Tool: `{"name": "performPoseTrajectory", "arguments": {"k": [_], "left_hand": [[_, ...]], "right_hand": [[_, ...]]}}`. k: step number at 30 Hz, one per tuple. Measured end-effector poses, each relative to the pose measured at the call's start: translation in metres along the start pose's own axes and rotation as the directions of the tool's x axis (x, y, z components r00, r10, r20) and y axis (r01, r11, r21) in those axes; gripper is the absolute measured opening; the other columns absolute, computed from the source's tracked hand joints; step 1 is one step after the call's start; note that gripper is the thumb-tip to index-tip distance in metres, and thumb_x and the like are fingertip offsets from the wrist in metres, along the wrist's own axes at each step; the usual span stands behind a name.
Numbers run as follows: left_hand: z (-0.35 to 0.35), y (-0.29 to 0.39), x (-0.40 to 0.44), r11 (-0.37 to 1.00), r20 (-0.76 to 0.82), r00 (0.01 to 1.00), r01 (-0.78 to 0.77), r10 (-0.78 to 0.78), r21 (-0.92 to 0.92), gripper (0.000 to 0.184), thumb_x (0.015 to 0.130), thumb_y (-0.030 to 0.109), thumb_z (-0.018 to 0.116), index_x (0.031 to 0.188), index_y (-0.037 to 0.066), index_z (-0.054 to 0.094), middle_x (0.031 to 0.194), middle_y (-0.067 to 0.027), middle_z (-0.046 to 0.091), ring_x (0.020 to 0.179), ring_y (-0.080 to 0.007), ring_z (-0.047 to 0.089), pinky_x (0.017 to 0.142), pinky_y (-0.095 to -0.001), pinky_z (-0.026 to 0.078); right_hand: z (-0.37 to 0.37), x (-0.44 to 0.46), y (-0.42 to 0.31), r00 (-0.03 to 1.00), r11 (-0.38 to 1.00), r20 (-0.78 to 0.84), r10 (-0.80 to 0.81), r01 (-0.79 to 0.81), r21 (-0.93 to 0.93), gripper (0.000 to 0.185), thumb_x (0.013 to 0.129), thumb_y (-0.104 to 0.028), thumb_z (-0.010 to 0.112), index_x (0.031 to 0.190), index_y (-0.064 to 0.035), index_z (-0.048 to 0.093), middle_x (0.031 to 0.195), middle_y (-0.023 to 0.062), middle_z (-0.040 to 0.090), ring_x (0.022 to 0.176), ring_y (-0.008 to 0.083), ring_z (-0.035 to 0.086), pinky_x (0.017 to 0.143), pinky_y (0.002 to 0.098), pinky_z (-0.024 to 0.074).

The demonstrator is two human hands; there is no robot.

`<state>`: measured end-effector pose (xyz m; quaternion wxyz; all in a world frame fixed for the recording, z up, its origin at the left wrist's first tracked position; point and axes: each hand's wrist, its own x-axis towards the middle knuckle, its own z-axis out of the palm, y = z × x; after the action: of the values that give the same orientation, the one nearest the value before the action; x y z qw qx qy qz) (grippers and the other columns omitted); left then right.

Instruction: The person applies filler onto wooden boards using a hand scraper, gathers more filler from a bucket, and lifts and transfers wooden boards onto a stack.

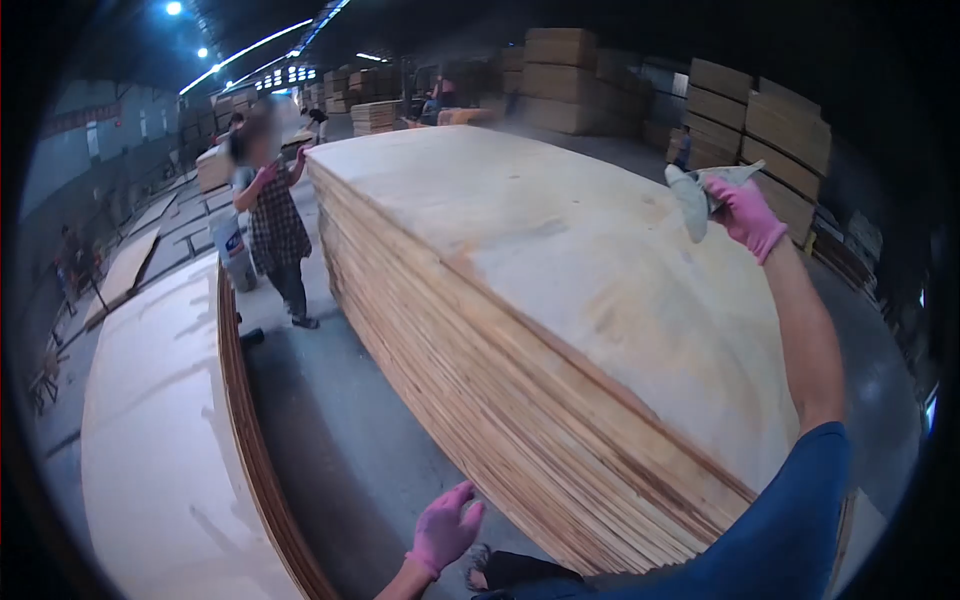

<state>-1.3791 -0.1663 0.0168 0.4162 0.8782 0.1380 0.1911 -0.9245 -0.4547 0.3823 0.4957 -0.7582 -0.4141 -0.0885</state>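
Observation:
My right hand [745,215], in a pink glove, is raised above the right side of a tall stack of wood veneer sheets [610,300]. Its fingers are closed around a crumpled grey-white cloth [688,200], whose ends stick out on both sides. Low in the view, my left hand [446,528], also gloved in pink, hangs open beside the layered near side of the stack. Its fingers are apart and hold nothing; whether they touch the sheets I cannot tell.
A lower stack of pale sheets [150,400] lies to the left, across a floor aisle [330,420]. A person in a checked garment [275,225] stands at the tall stack's far left corner, near a bucket [235,250]. Piled boards [560,80] stand at the back.

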Motion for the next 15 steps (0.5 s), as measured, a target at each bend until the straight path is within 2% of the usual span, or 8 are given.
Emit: {"name": "performPoseTrajectory", "arguments": {"k": [2, 4, 6, 11, 13, 15], "left_hand": [[-0.013, -0.039, 0.021, 0.994, -0.014, 0.998, 0.065, -0.064, 0.084, 0.040, 0.088, 0.023, 0.066, 0.122, 0.005, 0.060, 0.108, -0.0150, 0.070, 0.100, -0.0329, 0.067, 0.086, -0.0402, 0.054], [-0.034, -0.065, 0.058, 0.987, -0.041, 0.995, 0.093, -0.088, 0.131, 0.039, 0.088, 0.023, 0.066, 0.122, 0.006, 0.060, 0.106, -0.0141, 0.070, 0.099, -0.0328, 0.067, 0.085, -0.0410, 0.054], [-0.053, -0.085, 0.101, 0.986, -0.094, 0.994, 0.078, -0.064, 0.147, 0.038, 0.087, 0.022, 0.066, 0.121, 0.006, 0.060, 0.103, -0.0134, 0.070, 0.097, -0.0326, 0.067, 0.085, -0.0418, 0.054], [-0.103, -0.103, 0.248, 0.960, -0.181, 0.955, -0.197, 0.234, 0.199, 0.041, 0.084, 0.010, 0.065, 0.124, 0.001, 0.057, 0.106, -0.0187, 0.067, 0.100, -0.0363, 0.064, 0.087, -0.0422, 0.051], [-0.124, -0.104, 0.317, 0.941, -0.216, 0.922, -0.286, 0.322, 0.181, 0.045, 0.083, 0.006, 0.064, 0.126, -0.002, 0.055, 0.111, -0.0214, 0.065, 0.103, -0.0385, 0.062, 0.090, -0.0424, 0.049], [-0.143, -0.118, 0.392, 0.884, -0.271, 0.843, -0.429, 0.465, 0.184, 0.049, 0.083, 0.005, 0.062, 0.130, -0.004, 0.053, 0.115, -0.0228, 0.062, 0.107, -0.0401, 0.060, 0.094, -0.0433, 0.046]], "right_hand": [[0.012, 0.034, 0.019, 0.995, 0.985, -0.043, 0.094, -0.087, 0.151, 0.024, 0.092, -0.013, 0.068, 0.113, -0.0023, 0.064, 0.111, 0.0069, 0.067, 0.098, 0.0169, 0.065, 0.078, 0.0377, 0.0581], [0.042, 0.068, 0.025, 0.965, 0.883, -0.064, 0.255, -0.205, 0.422, 0.023, 0.091, -0.012, 0.069, 0.111, -0.0028, 0.065, 0.107, 0.0062, 0.068, 0.095, 0.0167, 0.066, 0.077, 0.0371, 0.0585], [0.064, 0.106, 0.039, 0.950, 0.869, -0.088, 0.299, -0.233, 0.437, 0.021, 0.091, -0.013, 0.069, 0.109, -0.0028, 0.066, 0.103, 0.0056, 0.069, 0.092, 0.0173, 0.067, 0.076, 0.0377, 0.0592], [0.111, 0.184, 0.088, 0.939, 0.861, -0.148, 0.310, -0.212, 0.462, 0.019, 0.092, -0.014, 0.069, 0.107, -0.0016, 0.067, 0.101, 0.0078, 0.069, 0.088, 0.0205, 0.069, 0.077, 0.0406, 0.0614], [0.127, 0.209, 0.099, 0.910, 0.875, -0.207, 0.359, -0.251, 0.415, 0.020, 0.092, -0.014, 0.069, 0.107, -0.0009, 0.067, 0.100, 0.0086, 0.069, 0.088, 0.0211, 0.069, 0.077, 0.0418, 0.0618], [0.137, 0.232, 0.114, 0.868, 0.880, -0.279, 0.411, -0.298, 0.368, 0.020, 0.091, -0.013, 0.070, 0.105, 0.0003, 0.067, 0.100, 0.0094, 0.069, 0.090, 0.0225, 0.069, 0.077, 0.0435, 0.0623]]}}
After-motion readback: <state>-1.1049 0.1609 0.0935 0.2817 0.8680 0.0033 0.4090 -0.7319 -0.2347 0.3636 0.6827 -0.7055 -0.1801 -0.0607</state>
